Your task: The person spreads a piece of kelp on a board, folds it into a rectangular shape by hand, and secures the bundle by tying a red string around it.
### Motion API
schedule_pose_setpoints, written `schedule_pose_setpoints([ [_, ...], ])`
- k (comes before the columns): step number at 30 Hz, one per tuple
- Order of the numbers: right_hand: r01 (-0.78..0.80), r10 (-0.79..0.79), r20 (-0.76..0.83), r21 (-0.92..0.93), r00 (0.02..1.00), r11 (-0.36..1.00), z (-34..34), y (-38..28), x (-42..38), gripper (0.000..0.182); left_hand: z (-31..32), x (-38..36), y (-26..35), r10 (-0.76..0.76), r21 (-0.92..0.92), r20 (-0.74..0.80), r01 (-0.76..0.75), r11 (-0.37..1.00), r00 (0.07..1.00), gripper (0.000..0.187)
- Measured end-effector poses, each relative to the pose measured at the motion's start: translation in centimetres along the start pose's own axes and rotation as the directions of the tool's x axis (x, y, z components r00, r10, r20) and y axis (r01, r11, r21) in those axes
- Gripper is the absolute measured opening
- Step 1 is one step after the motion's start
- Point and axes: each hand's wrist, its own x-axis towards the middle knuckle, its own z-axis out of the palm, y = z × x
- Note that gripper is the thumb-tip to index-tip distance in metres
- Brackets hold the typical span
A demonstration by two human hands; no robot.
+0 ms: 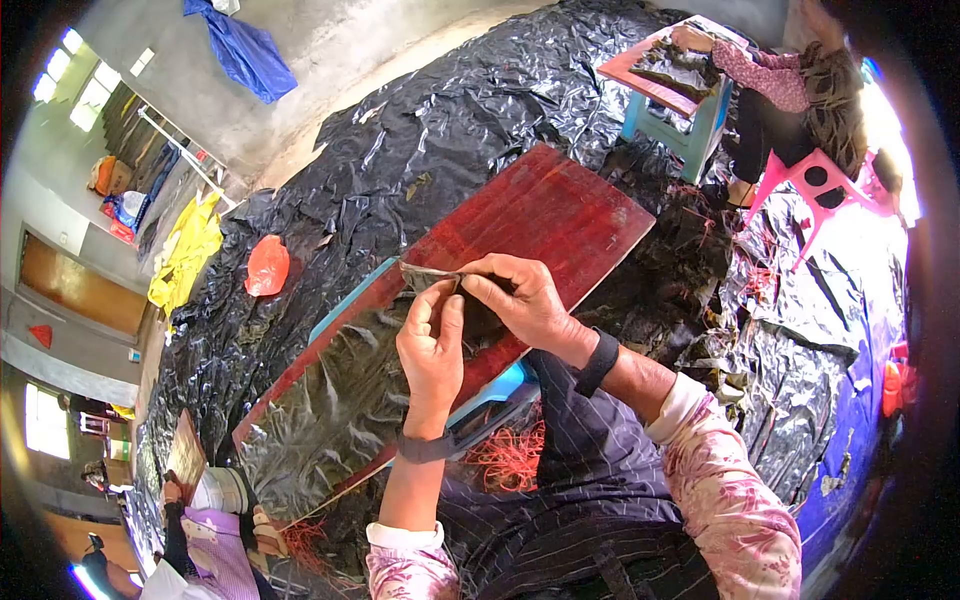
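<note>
Over the red wooden board (pixel 530 215), both of my hands meet near its middle. My left hand (pixel 432 345) pinches the edge of a thin dark sheet (pixel 345 405), which looks wrinkled and glossy and lies across the board's lower left part. My right hand (pixel 525 300) is closed beside it, thumb and index finger pinching the same sheet's folded upper edge. The fingertips of the two hands nearly touch. What lies under my right palm is hidden.
Black plastic sheeting (pixel 400 150) covers the floor. Red strings (pixel 508 458) lie below the board. A person (pixel 770 85) works at a small table (pixel 690 110) at upper right, near a pink stool (pixel 820 185). Another person (pixel 215 540) sits at lower left. An orange-red bag (pixel 267 266) lies left.
</note>
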Motion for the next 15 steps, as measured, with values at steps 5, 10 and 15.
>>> schedule_pose_setpoints([
  [5,-0.101,0.104,-0.059,0.058,0.993,0.993,-0.1,-0.1,-0.3,0.020,-0.4,-0.3,-0.1,0.019,0.044,0.006,-0.019,0.999,1.000,0.016],
  [10,-0.111,0.129,-0.082,0.193,0.988,0.975,0.6,0.3,-0.5,0.023,0.1,-0.1,0.0,-0.068,-0.112,-0.014,0.066,0.992,0.998,0.023],
  [15,-0.223,0.256,-0.022,0.418,0.966,0.880,1.0,0.7,-0.6,0.029,0.8,0.2,-1.5,-0.191,-0.258,-0.001,0.185,0.948,0.982,0.036],
])
